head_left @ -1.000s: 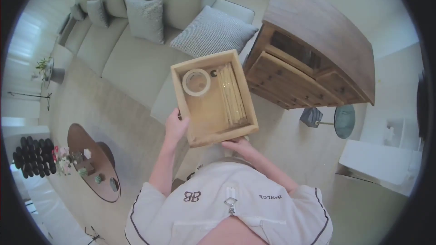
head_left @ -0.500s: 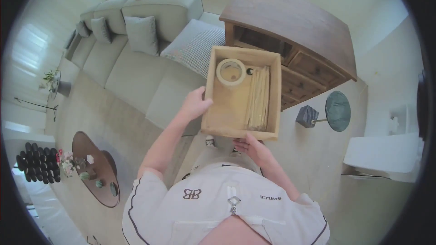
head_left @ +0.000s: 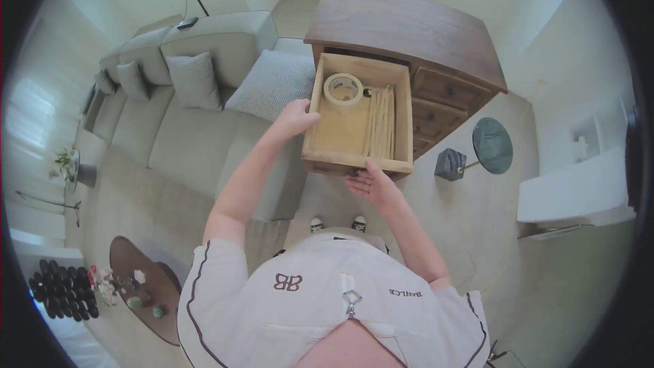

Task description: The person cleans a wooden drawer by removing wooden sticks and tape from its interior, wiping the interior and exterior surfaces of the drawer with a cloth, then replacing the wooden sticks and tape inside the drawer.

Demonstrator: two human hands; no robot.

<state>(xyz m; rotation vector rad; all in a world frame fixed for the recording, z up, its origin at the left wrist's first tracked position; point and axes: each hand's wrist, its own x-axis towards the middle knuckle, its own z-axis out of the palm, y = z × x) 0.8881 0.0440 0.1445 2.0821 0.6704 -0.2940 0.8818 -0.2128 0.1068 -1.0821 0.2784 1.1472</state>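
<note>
A wooden drawer (head_left: 334, 138) is held by both of my hands in front of the brown wooden cabinet (head_left: 409, 20), its far end at the cabinet's opening. My left hand (head_left: 294, 119) grips the drawer's left side wall. At the drawer's front, my right hand (head_left: 376, 187) has its thumb up against the front panel and its fingers by the dark knob, partly hidden below. Inside lie a roll of tape (head_left: 343, 105) at the back left, a small dark round item (head_left: 367, 93) and a bundle of thin pale sticks (head_left: 380, 123) along the right.
A grey sofa (head_left: 184, 136) with cushions stands to the left of the cabinet. To the right is a small side table with a round green top (head_left: 492, 145) and a dark block base (head_left: 450, 164). A brown coffee table (head_left: 129, 259) stands at lower left.
The drawer has moved toward the cabinet, and its far end now meets the opening. Both hands have gone along with it. My view has shifted, and both shoes now show.
</note>
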